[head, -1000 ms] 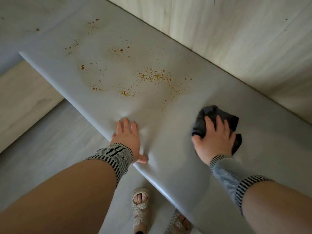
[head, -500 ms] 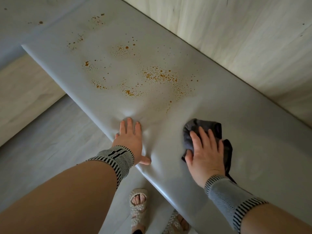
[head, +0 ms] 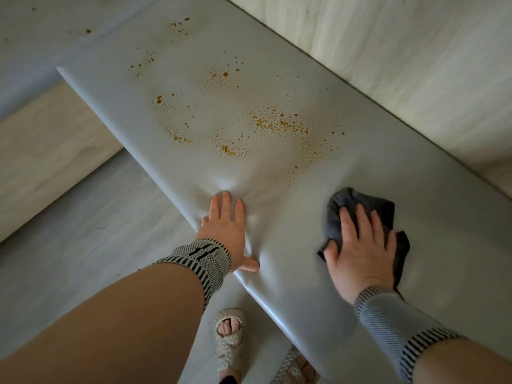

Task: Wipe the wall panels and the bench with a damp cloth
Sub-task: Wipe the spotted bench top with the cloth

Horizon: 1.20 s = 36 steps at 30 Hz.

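The right hand (head: pixel 360 248) lies flat, fingers straight, pressing the dark grey cloth (head: pixel 363 209) onto the near right part of the grey padded bench (head: pixel 388 167); the left hand (head: pixel 225 231) is spread open on the bench's near edge, denting the padding as a brace. Orange-brown spatter (head: pixel 277 123) dots the bench to the far left of the cloth, well apart from it and unwiped. To do this step well, I would sweep the cloth leftward across the spots in overlapping passes under steady flat pressure, refolding to a clean face so the stain is lifted, not smeared. The pale wood-grain wall panels (head: pixel 401 51) rise along the far edge. The wrist sleeves (head: pixel 205 256) carry a dark slashed mark; no writing is readable.
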Each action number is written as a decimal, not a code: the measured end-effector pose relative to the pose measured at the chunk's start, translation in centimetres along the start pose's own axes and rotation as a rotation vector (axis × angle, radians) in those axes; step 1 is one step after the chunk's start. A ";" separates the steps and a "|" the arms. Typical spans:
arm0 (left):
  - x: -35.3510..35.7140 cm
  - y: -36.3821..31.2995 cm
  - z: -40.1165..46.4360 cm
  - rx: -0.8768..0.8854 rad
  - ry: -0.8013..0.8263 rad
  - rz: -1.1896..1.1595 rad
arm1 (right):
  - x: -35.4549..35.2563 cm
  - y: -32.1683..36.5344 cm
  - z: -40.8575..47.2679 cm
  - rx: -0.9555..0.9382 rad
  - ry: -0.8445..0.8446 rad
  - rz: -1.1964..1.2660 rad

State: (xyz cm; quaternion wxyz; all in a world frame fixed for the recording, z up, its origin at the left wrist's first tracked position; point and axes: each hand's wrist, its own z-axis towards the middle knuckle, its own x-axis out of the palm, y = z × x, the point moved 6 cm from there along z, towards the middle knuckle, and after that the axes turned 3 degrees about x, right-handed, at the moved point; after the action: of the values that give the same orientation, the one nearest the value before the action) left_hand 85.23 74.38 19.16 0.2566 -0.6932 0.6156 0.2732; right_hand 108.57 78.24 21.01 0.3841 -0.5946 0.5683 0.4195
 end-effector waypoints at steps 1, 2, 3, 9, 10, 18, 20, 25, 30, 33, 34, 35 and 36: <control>0.1 0.0 0.1 0.001 0.002 -0.002 | 0.4 1.1 -0.3 0.027 0.021 -0.005; 0.1 -0.1 0.2 0.000 -0.002 -0.002 | 0.5 2.8 -0.7 0.007 0.016 0.003; 0.1 0.0 0.1 0.000 -0.007 0.002 | 0.7 5.1 -1.3 -0.084 -0.001 0.017; 0.1 0.0 0.0 0.001 -0.019 0.002 | 0.7 8.9 0.2 -0.668 0.062 -0.156; 0.2 0.0 0.0 0.000 -0.017 0.002 | 0.0 7.0 1.6 -0.529 0.016 -0.124; 0.0 -0.1 0.0 0.001 -0.037 -0.018 | 0.6 8.0 -1.6 -0.321 0.039 0.015; 0.0 -0.1 -0.1 0.003 -0.050 -0.021 | 0.9 10.7 -2.0 -0.510 0.084 -0.074; 0.3 0.2 -0.2 0.018 -0.065 -0.030 | -0.6 12.6 2.9 -0.539 0.094 -0.101; 0.3 0.4 -0.4 0.037 -0.111 -0.048 | 1.5 8.8 -3.8 -0.581 0.068 -0.044; 0.4 0.6 -0.6 0.043 -0.126 -0.074 | 2.0 9.1 -3.5 -0.636 0.088 -0.104; 0.4 0.7 -0.7 0.047 -0.127 -0.082 | 1.3 10.3 -2.6 -0.639 0.048 -0.125; 0.3 0.8 -0.8 0.049 -0.129 -0.085 | 0.8 11.7 -1.5 -0.638 0.044 -0.139; 0.2 0.8 -1.0 0.052 -0.128 -0.078 | 0.7 13.0 -0.3 -0.625 0.054 -0.136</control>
State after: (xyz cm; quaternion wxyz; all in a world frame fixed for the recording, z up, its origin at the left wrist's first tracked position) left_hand 84.48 73.47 19.67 0.3240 -0.6910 0.5771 0.2907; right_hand 95.66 76.96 20.73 0.1948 -0.7315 0.3808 0.5309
